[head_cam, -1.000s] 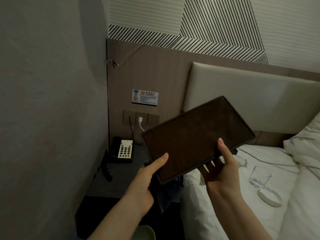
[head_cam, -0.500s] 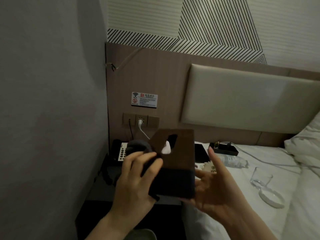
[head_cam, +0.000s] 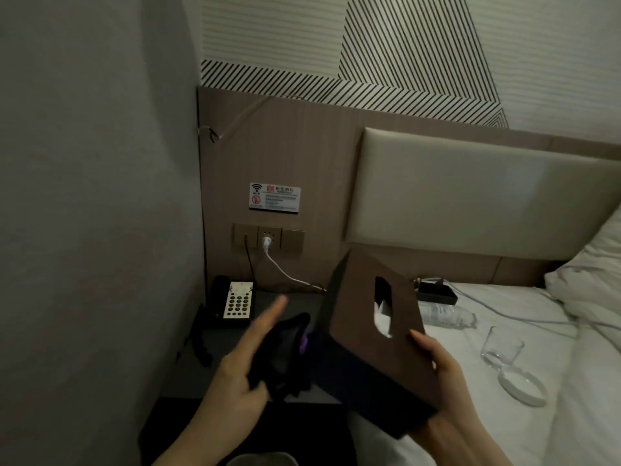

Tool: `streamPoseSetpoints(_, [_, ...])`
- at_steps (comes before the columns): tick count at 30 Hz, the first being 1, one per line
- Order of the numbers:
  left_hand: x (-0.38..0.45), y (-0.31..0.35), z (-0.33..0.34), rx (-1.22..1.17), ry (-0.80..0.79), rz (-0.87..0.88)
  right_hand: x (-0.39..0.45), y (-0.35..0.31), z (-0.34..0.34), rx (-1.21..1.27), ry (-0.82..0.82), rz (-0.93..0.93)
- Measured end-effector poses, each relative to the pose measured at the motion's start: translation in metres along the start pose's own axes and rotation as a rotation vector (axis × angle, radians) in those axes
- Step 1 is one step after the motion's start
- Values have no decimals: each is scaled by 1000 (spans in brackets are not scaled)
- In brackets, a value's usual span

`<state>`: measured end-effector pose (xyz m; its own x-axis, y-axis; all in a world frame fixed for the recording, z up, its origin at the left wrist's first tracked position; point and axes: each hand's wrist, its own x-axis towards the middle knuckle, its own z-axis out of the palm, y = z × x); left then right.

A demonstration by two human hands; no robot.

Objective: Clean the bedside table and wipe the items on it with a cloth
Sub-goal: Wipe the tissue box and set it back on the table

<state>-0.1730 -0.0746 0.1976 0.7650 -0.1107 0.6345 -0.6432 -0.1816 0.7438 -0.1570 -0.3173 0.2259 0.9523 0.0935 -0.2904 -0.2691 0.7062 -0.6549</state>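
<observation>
Holding the brown tissue box (head_cam: 363, 317) tilted up over the near right edge of the desk (head_cam: 285, 301) — the right hand (head_cam: 447, 375) grips its near corner with curled fingers. Left hand (head_cam: 242, 361) has a dark cloth (head_cam: 285, 351) bunched in its palm just beside the box's left side, index finger pointing out. Phone (head_cam: 235, 299) sits at the desk's far left; a glass (head_cam: 500, 344) and bottle (head_cam: 447, 314) lie on the bed (head_cam: 524, 307).

Table (head_cam: 188, 375) partly hidden — sign (head_cam: 274, 196) illegible.
</observation>
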Motion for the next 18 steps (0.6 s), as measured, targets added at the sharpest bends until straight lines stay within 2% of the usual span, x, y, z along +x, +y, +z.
streamPoseSetpoints(4, [20, 0, 7, -306, 508, -363, -4, -3, -5, -56, -17, -36])
streamPoseSetpoints(6, [37, 13, 12, -351, 643, -451, -10, 2, 0, -96, -30, -5])
streamPoseSetpoints(7, [45, 22, 16, -318, 638, -479, -12, 5, 3, -144, -9, 4])
streamPoseSetpoints(8, [52, 28, 19, -276, 566, -484, -13, 7, 5, -205, 22, 11])
streamPoseSetpoints(11, [67, 37, 32, -204, 248, -504, -20, 9, 8, -334, 57, -15])
streamPoseSetpoints(13, [70, 37, 35, -268, 100, -569, -17, 7, 11, -349, 74, 17])
streamPoseSetpoints(16, [60, 32, 37, -437, 31, -628, -6, 6, 15, -246, 51, 59])
streamPoseSetpoints(18, [42, 28, 41, -553, 36, -616, -5, 8, 11, -107, -70, 3])
